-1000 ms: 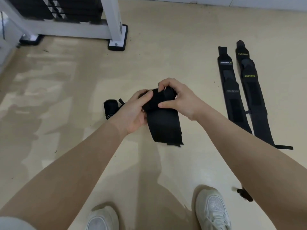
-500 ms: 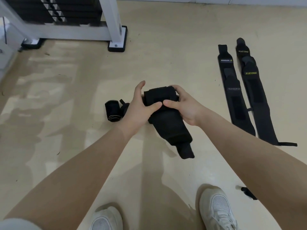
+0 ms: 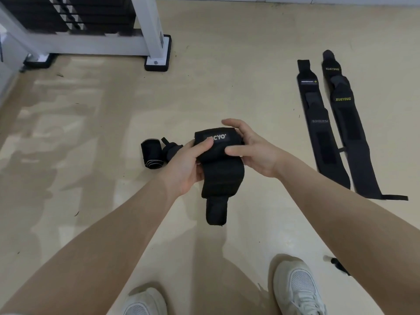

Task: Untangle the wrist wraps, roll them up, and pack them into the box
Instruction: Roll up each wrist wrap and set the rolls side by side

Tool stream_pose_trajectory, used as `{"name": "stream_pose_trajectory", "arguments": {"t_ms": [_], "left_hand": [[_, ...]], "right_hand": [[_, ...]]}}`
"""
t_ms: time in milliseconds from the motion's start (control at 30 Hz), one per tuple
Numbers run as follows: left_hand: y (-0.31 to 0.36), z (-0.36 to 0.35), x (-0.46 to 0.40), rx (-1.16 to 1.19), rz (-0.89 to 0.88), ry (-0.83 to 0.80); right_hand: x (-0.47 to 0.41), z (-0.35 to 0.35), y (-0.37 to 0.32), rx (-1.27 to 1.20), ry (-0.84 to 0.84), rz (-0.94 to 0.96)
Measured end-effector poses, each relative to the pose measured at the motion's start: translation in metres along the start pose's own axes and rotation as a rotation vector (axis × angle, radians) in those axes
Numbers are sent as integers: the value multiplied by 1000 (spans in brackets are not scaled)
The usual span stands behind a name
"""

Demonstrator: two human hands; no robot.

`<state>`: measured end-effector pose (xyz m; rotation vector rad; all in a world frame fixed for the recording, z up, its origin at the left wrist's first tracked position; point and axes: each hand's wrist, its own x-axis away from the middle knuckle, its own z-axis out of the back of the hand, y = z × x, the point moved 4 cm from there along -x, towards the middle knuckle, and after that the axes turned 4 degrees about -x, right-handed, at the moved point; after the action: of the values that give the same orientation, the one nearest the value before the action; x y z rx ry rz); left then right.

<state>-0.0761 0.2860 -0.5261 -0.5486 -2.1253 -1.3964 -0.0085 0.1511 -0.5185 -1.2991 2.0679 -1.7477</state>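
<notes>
The wrist wrap (image 3: 219,153), soft, light and apt to unroll, is gripped at its rolled end by both hands (image 3: 187,164) (image 3: 254,151), where it is best held.

Floor (image 3: 227,76) btwn the hands and the rack base (image 3: 156,62) at the far-left edge is lying open. Left side is being blocked by a rolled wrap (image 3: 151,153) and a second roll (image 3: 171,150) just beside it. Right side is being taken up by two flat wraps (image 3: 322,133), (image 3: 350,133) laid lengthwise, near each other. Near edge is being occupied by two shoes (image 3: 295,289), (image 3: 145,303) and a small black item (image 3: 338,266).
</notes>
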Motion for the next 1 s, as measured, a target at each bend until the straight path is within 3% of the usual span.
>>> {"name": "stream_pose_trajectory", "arguments": {"t_ms": [100,200,300,500,667,1000], "left_hand": [[5,-1,2,-122,-144,26],[11,-5,5,-329,-306,-15],[11,-4,8,-394,-362,-28],[-3,1,6,-147,-99,1],[-9,1,12,-243,132,-196],[-17,9,7,97,36,-93]], "right_hand": [[-1,5,8,-228,83,-94],[3,-2,16,-312,-2,-233],[5,-5,16,-321,-16,-211],[0,1,14,-291,115,-53],[2,0,7,-153,127,69],[3,-17,3,3,19,35]]}}
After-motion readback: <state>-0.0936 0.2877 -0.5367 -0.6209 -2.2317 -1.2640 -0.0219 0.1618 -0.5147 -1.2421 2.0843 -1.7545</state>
